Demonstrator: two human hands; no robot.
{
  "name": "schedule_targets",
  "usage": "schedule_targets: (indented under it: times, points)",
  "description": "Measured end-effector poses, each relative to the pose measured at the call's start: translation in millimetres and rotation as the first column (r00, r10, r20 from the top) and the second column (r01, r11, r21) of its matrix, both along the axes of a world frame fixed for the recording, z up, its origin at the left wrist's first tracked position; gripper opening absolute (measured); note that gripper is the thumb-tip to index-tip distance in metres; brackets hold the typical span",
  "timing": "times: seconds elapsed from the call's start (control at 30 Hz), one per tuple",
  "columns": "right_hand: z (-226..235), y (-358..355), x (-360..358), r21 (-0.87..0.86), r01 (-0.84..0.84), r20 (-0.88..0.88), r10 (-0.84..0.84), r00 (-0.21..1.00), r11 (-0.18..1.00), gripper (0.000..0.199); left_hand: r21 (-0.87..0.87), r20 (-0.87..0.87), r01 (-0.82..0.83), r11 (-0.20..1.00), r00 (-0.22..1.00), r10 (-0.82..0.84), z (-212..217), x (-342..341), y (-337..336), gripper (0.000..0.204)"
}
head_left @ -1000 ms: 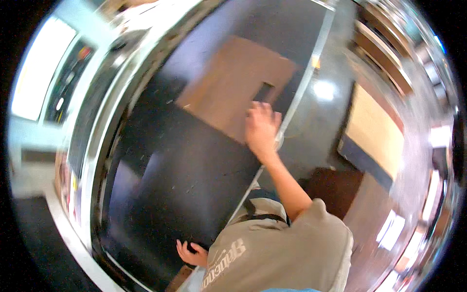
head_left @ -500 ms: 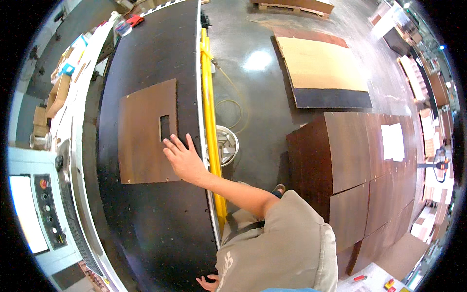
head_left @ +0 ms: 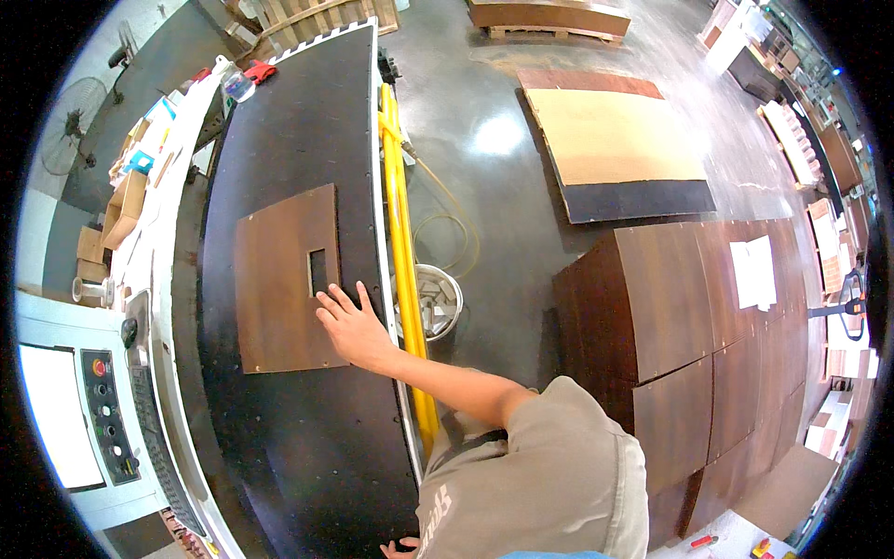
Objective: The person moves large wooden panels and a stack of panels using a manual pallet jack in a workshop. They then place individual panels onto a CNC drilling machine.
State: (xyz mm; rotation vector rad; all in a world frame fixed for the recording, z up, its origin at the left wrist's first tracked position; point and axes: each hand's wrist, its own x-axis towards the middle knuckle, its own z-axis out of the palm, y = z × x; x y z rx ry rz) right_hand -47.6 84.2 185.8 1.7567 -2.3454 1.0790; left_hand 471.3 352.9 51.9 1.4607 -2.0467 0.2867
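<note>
A flat brown wood-look panel (head_left: 279, 289) with a small rectangular cutout lies on the long black table (head_left: 289, 447). My right hand (head_left: 356, 331) rests on the panel's near right edge, just below the cutout. Its fingers are spread and grip nothing. At the bottom edge of the view, my left hand (head_left: 400, 549) shows only in part beside my shirt, by the table's near edge. The fingers that show there are apart and nothing is seen in them; the rest of this hand is out of view.
Yellow pipes (head_left: 400, 242) run along the table's right side, beside a white bucket (head_left: 452, 289) of offcuts. To the right stands a large stack of brown panels (head_left: 670, 391), with a tan board (head_left: 615, 135) beyond it. A control console (head_left: 112, 419) stands at the left.
My view has shifted, so the whole scene sits lower in the picture. My right hand stays on the panel's edge, and the panel shows no clear movement on the table.
</note>
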Motion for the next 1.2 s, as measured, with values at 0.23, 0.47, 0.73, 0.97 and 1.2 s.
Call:
schedule_targets:
  times: [0.23, 0.47, 0.73, 0.97, 1.2]
  points:
    - [1, -1, 0, -0.01, 0.004, -0.012, -0.004, 1.0, 1.0, 0.035, -0.009, -0.009, -0.076, 0.997, 0.997, 0.076, -3, 3, 5, 0.03]
    - [2, 1, 0, 0.007, 0.007, -0.021, -0.007, 1.0, 1.0, 0.035, 0.018, 0.001, -0.13, 0.991, 0.991, 0.13, -3, 10, 8, 0.029]
    - [-1, -1, 0, 0.042, -0.012, -0.03, 0.014, 0.999, 0.999, 0.042, 0.017, 0.025, -0.187, 0.982, 0.982, 0.186, -3, 16, 15, 0.029]
    - [0, 0, 0, 0.032, -0.024, -0.026, 0.025, 0.999, 0.999, 0.041, 0.023, 0.042, -0.231, 0.973, 0.972, 0.23, -8, 23, 24, 0.028]
    - [-2, -1, -1, 0.051, -0.033, -0.018, 0.034, 0.999, 0.998, 0.042, 0.028, 0.049, -0.261, 0.965, 0.964, 0.26, -17, 41, 24, 0.028]
